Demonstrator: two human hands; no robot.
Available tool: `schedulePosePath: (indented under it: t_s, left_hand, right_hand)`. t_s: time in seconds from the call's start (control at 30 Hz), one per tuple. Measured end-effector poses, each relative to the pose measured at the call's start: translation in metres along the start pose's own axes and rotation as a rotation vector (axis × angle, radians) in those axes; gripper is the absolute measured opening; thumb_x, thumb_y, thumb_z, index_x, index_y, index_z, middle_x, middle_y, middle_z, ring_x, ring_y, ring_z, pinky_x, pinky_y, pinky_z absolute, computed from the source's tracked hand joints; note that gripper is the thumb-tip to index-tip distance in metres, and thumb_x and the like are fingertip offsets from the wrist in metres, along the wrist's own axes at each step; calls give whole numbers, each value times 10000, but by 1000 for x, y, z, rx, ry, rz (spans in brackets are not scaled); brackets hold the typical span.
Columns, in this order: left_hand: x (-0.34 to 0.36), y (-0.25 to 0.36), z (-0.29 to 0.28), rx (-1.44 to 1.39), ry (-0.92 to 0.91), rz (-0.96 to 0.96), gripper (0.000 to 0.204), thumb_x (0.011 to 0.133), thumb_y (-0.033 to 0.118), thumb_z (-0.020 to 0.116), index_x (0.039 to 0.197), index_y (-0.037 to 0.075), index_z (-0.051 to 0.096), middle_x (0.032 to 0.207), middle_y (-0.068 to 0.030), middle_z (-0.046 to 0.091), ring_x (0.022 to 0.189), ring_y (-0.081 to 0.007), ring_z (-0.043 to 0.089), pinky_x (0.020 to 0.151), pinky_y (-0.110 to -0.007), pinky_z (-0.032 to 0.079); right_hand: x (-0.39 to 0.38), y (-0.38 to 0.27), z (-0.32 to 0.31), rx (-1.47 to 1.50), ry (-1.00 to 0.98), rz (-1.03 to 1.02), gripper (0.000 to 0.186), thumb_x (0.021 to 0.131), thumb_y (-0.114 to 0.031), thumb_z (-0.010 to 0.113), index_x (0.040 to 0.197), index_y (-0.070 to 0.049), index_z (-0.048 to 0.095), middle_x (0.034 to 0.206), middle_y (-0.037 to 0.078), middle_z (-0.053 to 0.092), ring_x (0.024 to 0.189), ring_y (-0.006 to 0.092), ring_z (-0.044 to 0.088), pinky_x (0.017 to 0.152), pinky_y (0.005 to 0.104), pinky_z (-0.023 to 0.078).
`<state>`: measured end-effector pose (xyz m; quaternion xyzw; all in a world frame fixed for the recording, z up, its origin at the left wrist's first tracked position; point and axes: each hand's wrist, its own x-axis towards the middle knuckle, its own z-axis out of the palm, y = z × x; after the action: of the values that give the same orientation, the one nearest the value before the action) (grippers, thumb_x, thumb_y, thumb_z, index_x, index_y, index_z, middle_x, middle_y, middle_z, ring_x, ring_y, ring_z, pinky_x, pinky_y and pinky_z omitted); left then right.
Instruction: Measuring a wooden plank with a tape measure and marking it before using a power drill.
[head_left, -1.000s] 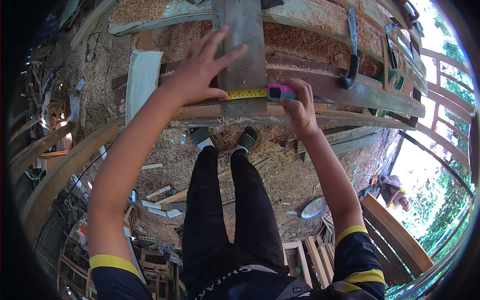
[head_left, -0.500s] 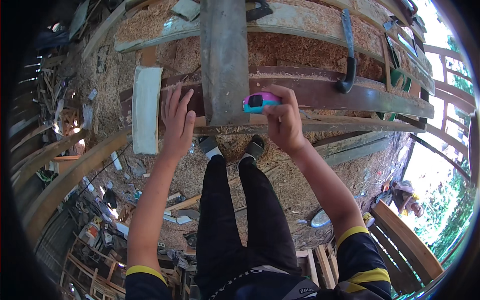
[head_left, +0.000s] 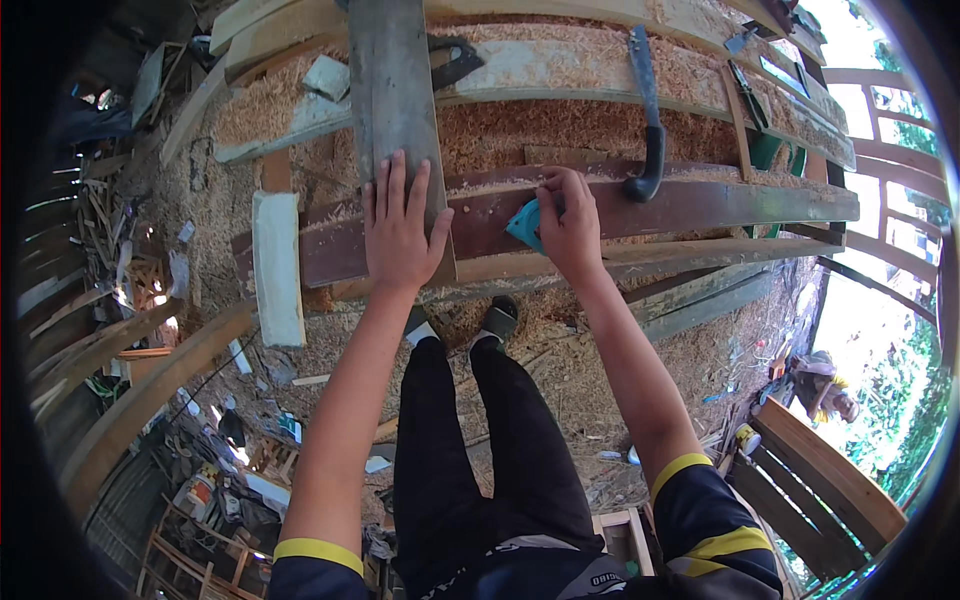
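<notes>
My left hand (head_left: pixel 402 230) lies flat with its fingers stretched out on the near end of a long grey board (head_left: pixel 395 90), which runs away from me across the beams. In my right hand (head_left: pixel 570 220), over the reddish-brown beam (head_left: pixel 480 225) to the right of the board, is a tape measure (head_left: pixel 525 227). Only its teal side shows past my fingers. A saw-like tool with a black handle (head_left: pixel 650 160) and a long grey blade rests across the beams, farther right. Left of the board, a short pale block (head_left: pixel 277 268) lies over the brown beam.
Wood shavings cover the pale beam (head_left: pixel 520 80) and the ground. A dark-handled tool (head_left: pixel 455 62) lies beside the grey board. Green clamp-like parts (head_left: pixel 765 152) sit at the right. A person (head_left: pixel 825 385) is far right, near a slatted wooden piece (head_left: pixel 830 475).
My left hand has moved right onto the grey board. My right hand has turned, so the tape measure shows its teal side. The board appears farther left as the view shifts.
</notes>
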<state>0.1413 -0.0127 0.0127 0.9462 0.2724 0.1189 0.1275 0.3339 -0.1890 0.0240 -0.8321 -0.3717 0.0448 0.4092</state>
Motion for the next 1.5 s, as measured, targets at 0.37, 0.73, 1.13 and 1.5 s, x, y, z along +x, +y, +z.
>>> schedulePosePath:
  t_s: [0.37,0.73,1.13,1.5]
  left_hand:
    - [5,6,0,-25,-33,-58,644,1098,494,507,1666,193,464,1781,-133,322,1654,-366,274,1337,-584,225]
    - [1,3,-5,-33,-25,-99,630,1084,454,527,1661,209,466,1773,-124,331,1651,-357,276,1341,-566,233]
    - [-18,-8,-11,34,41,-61,672,1092,462,533,1682,166,410,1779,-152,297,1656,-348,254,1345,-561,216]
    - [-392,-76,-72,-480,-370,-264,572,1103,472,544,1608,204,535,1730,-148,400,1635,-352,318,1321,-657,187]
  right_hand:
    - [137,38,24,268,-109,421,329,989,-246,753,1226,-17,768,1156,215,784,979,364,778,875,434,589]
    - [-8,-8,-25,546,149,335,192,1070,-40,659,1248,-7,721,1104,98,763,1028,162,721,921,301,546]
    - [-169,-144,-80,265,-228,388,157,1072,-48,634,1179,-8,743,1060,85,754,950,142,691,873,303,542]
    - [-246,-270,-23,16,-564,78,196,1069,-128,648,1201,-17,742,1010,114,761,977,163,731,890,324,557]
